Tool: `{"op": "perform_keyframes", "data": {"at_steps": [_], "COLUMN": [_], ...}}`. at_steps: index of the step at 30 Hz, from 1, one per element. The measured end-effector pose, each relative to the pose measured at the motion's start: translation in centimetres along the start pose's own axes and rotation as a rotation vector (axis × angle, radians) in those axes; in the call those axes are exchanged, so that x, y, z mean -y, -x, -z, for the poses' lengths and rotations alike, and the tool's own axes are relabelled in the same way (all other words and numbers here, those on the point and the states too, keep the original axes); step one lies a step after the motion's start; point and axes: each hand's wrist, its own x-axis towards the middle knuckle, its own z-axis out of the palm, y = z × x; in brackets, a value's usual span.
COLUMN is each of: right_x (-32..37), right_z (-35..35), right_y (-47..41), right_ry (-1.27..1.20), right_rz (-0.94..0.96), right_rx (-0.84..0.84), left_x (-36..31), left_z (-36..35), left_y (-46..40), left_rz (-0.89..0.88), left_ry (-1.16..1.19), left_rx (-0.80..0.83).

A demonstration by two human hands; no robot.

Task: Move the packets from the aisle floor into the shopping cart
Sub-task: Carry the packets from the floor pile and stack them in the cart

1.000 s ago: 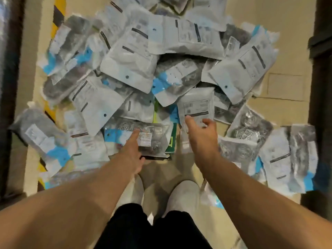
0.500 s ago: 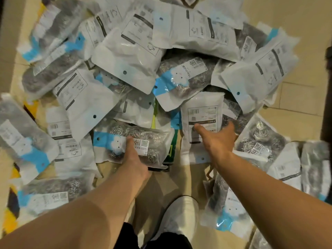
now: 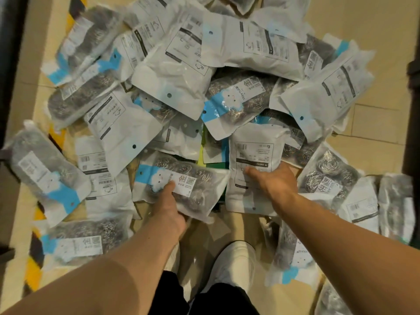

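Observation:
Several white and blue packets of steel scourers lie heaped on the beige aisle floor (image 3: 372, 17). My left hand (image 3: 169, 205) grips the near edge of a clear packet with a blue label (image 3: 195, 178), thumb on top of it. My right hand (image 3: 272, 183) lies on a white packet (image 3: 252, 155) that shows its printed back, fingers spread over its lower right part. No shopping cart is in view.
My white shoes (image 3: 234, 267) stand on bare floor just below the heap. Dark shelf bases (image 3: 9, 53) line the left and right edges. A yellow and black hazard stripe (image 3: 34, 269) runs along the left under the packets. More packets (image 3: 293, 258) lie beside my right foot.
Both hands have reached forward and down onto the heap. The left hand closed on the clear packet's edge; the right hand settled flat on the white packet. The view moved closer.

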Motion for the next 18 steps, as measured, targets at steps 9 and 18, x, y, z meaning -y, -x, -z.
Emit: {"op": "perform_keyframes", "data": {"at_steps": [9, 18], "right_x": [1.1, 4.0], "right_z": [4.1, 13.9], "right_y": [8.7, 21.7], "right_ry": [0.036, -0.105], "right_rz": [-0.066, -0.049], "right_rx": [0.026, 0.176], "left_x": [-1.2, -6.2], "left_z": [5.5, 9.2], "left_y": [7.9, 26.8], "left_rz": [-0.049, -0.215], "left_ry": [-0.212, -0.709], "left_rx": [0.114, 0.431]}}
